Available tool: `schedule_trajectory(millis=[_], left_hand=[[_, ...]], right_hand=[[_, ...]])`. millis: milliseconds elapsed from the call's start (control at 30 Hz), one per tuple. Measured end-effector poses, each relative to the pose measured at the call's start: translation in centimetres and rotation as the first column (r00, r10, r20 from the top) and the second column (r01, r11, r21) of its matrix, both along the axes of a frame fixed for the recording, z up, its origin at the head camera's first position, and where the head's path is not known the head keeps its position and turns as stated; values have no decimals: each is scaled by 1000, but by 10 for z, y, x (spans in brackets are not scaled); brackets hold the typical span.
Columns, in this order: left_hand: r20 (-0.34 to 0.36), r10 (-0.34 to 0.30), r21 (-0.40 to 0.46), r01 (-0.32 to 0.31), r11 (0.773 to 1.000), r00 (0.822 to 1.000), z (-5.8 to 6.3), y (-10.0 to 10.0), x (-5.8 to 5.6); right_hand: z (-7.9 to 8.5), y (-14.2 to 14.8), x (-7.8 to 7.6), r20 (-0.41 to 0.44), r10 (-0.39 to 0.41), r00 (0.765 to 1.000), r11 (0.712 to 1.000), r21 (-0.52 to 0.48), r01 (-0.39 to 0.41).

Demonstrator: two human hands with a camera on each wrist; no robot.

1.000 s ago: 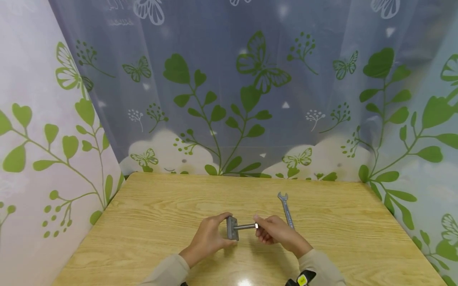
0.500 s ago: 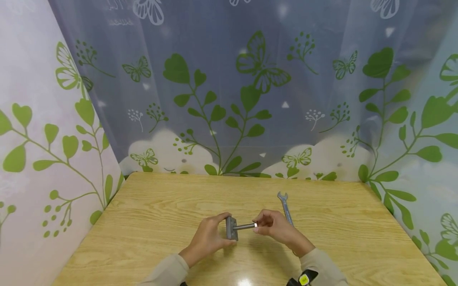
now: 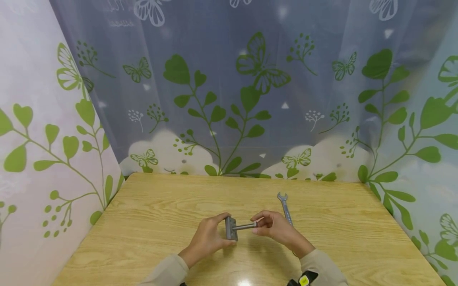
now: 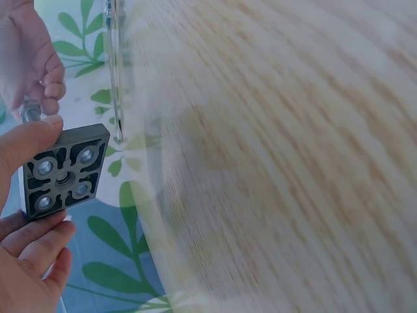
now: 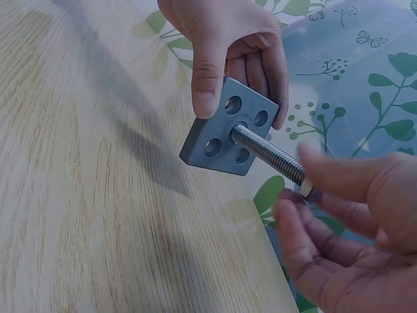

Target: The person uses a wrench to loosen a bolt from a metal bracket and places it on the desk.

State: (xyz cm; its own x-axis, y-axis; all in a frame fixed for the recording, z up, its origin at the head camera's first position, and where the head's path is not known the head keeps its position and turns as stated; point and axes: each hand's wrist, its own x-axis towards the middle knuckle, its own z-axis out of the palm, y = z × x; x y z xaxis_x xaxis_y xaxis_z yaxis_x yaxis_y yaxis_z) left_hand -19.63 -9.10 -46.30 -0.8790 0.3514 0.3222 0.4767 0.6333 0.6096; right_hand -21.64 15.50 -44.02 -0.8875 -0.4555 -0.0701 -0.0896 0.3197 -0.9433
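Note:
My left hand (image 3: pixel 209 238) grips a square grey metal plate (image 5: pixel 218 147) by opposite edges, between thumb and fingers. Several holes pierce the plate around a threaded centre hole, and ribs show on its back in the left wrist view. A threaded bolt (image 5: pixel 270 153) sticks out of the plate's middle toward my right hand (image 3: pixel 277 228). The thumb and fingertips of that hand pinch the bolt's hex head (image 5: pixel 309 189); the thumb is blurred in the right wrist view. Both hands hold the pieces above the table.
An open-end wrench (image 3: pixel 285 208) lies on the wooden table (image 3: pixel 161 202) just beyond my right hand, its lower end hidden by that hand. A printed curtain (image 3: pixel 214 119) with leaves and butterflies hangs along the table's back and sides.
The right thumb and fingers have shifted around the bolt head, from thumb on top to thumb lower with fingers above. The left hand and plate stay almost in place; the wrench has not moved.

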Motion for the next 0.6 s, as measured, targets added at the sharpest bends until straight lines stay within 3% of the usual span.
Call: schedule_trajectory(millis=[300, 600], left_hand=[[-22, -4, -3, 4, 1000, 1000, -1, 1, 1], [-33, -4, -1, 4, 1000, 999, -2, 2, 0]], right_hand=[[-2, -3, 4, 183, -11, 983, 1000, -4, 12], [0, -4, 5, 180, -45, 983, 999, 36, 39]])
